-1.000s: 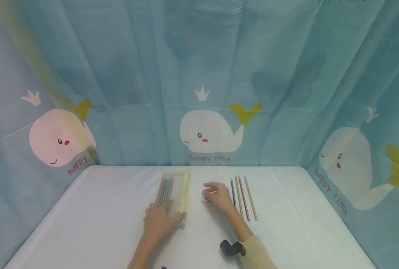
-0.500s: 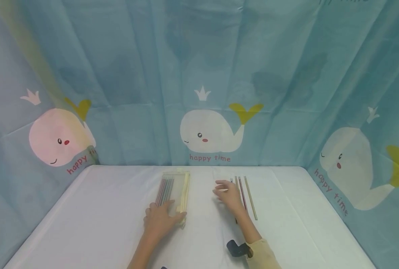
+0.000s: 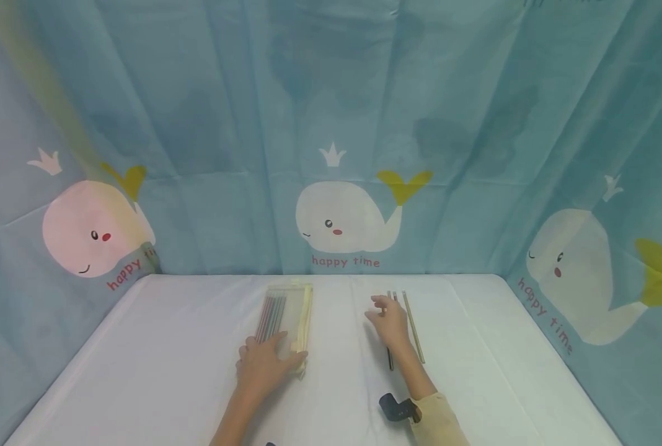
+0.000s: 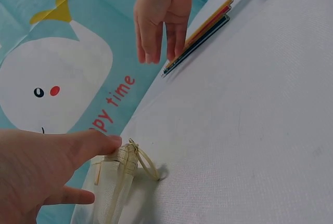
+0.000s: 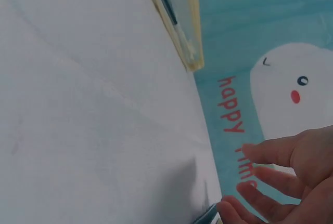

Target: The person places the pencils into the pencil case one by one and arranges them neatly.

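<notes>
A see-through pencil pouch point(image 3: 292, 310) with a cream zipper lies left of the table's middle, several pencils point(image 3: 271, 316) inside it. On its near end rests my left hand point(image 3: 266, 367), fingers spread. In the left wrist view the thumb point(image 4: 99, 143) touches the zipper end, where a cord loop point(image 4: 148, 164) hangs. My right hand point(image 3: 391, 325) is over several loose pencils point(image 3: 413, 325) on the right, partly covering them. Its fingers point(image 5: 268, 198) are loosely bent with nothing between them; whether they touch a pencil I cannot tell.
A white cloth point(image 3: 498, 371) covers the table. Behind and beside it hangs a blue curtain point(image 3: 225, 217) printed with whales. A black device point(image 3: 396, 409) sits at the right wrist, by a cream sleeve point(image 3: 439, 421).
My right hand has moved rightward from beside the loose pencils to over them, hiding some. The left hand has stayed on the pouch.
</notes>
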The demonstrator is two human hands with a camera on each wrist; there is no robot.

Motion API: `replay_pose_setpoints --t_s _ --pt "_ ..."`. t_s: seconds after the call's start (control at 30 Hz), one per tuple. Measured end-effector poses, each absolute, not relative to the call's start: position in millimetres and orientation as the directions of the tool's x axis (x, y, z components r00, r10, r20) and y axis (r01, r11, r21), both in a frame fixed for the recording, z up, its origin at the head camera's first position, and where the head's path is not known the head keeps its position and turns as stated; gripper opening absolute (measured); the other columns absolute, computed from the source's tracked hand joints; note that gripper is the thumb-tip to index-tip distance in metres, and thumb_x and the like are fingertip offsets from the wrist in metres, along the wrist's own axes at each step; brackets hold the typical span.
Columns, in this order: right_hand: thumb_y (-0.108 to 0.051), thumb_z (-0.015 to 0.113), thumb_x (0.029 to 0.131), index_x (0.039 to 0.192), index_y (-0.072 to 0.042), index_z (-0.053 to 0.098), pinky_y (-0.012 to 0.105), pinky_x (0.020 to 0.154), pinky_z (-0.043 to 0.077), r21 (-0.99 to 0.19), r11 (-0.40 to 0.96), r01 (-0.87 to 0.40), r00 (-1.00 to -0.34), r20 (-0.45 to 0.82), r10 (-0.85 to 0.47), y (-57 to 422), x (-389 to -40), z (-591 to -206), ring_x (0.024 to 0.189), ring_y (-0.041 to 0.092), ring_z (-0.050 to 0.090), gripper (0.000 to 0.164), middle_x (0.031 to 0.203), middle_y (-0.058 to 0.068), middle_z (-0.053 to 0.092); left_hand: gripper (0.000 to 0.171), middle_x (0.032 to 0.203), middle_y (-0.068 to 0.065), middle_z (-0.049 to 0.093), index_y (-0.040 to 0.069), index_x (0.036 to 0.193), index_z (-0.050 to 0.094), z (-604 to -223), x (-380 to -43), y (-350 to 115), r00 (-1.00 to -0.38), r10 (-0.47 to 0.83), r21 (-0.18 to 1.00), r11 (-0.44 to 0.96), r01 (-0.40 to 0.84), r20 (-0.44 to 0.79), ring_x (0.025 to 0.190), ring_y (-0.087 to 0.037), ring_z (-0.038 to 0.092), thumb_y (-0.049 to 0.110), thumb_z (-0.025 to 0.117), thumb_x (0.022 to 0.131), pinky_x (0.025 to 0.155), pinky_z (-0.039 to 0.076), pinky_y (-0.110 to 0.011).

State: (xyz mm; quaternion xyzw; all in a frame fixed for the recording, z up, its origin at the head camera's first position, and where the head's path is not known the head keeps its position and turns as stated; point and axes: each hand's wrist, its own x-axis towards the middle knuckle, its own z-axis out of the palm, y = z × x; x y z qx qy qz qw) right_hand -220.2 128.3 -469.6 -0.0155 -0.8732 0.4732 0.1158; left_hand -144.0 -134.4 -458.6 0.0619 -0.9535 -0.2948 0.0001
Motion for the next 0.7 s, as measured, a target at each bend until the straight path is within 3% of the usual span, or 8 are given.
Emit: replay_pose_setpoints --t_s 0.47,0.7 --pt "-0.003 0.075 0.093 0.130 0.007 0.066 0.055 0.101 0.054 -0.832 0.554 0.017 -0.970 0.120 0.210 136 -216 -459 0.125 0.046 0.065 0.040 0.132 0.031 0.067 0.081 0.118 -0.030 0.055 0.006 0.142 0.065 -460 -145 -136 -0.993 -0.111 0.569 0.814 -0.116 -0.045 0.104 -0.042 0.051 0.060 0.081 0.083 0.088 0.044 -0.063" --pt "-0.002 0.077 0.091 0.131 0.006 0.066 0.054 0.099 0.056 -0.820 0.572 0.027 -0.971 0.113 0.209 136 -215 -458 0.121 0.045 0.066 0.042 0.130 0.030 0.068 0.081 0.118 -0.031 0.055 0.006 0.142 0.065 -460 -145 -136 -0.993 -0.109 0.569 0.815 -0.110 -0.037 0.104 -0.043 0.052 0.059 0.082 0.083 0.087 0.044 -0.063"
